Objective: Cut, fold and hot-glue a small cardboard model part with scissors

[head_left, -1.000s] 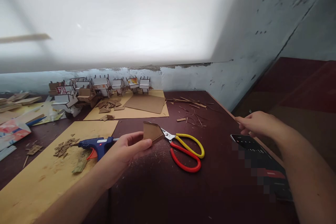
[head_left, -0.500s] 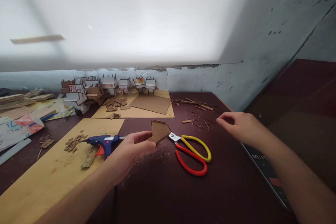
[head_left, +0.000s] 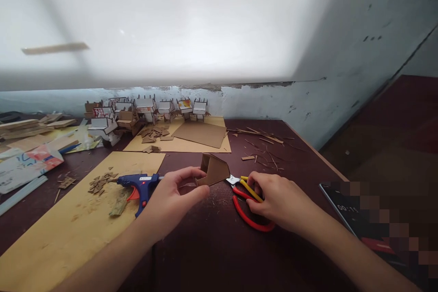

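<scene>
My left hand pinches a small folded brown cardboard piece and holds it just above the dark red table. My right hand rests on the scissors with one yellow and one red handle, its fingers curled around the yellow handle. The scissors lie flat on the table, blades pointing left under the cardboard piece. A blue hot glue gun with an orange trigger lies just left of my left hand.
A phone lies at the table's right edge. Yellow-brown cardboard sheets with scraps cover the left side. Several small cardboard models stand by the back wall. Thin cardboard slivers are scattered at the back right.
My right hand left the phone at the right edge and swept left onto the scissors' handles. My left hand kept hold of the cardboard piece, turning it slightly.
</scene>
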Demonstrator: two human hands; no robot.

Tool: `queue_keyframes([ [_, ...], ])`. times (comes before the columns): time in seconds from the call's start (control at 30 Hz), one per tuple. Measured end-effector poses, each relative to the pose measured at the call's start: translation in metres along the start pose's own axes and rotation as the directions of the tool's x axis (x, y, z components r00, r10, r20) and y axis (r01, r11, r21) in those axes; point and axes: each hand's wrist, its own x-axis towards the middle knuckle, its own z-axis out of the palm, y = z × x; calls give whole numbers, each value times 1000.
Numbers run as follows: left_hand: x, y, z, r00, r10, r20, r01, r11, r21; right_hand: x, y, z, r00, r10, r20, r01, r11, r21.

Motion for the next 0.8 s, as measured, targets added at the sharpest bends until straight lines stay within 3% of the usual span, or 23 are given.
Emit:
queue_keyframes([
  [0.2, -1, 6, -1, 986, 138, -90, -124, 982, 143, -3, -11, 4, 997, 69, -27, -70, 997, -38],
  [0.33, 2, 7, -5, 977, 173, -124, -146, 969, 198, -3, -8, 5, 992, 112, -55, -113, 994, -14],
  [0.57, 4, 10, -7, 964, 169, -204, -137, 978, 158, 9, 3, -6, 977, 165, -137, -136, 971, 199],
  [0.7, 6, 5, -7, 980, 54, -190, -53, 999, 12, 8, 2, -8, 985, 98, -145, -38, 928, 371],
  [0.8, 9, -1, -8, 989, -66, -134, 47, 988, -144, 5, -1, -4, 995, 8, -96, 53, 783, 620],
])
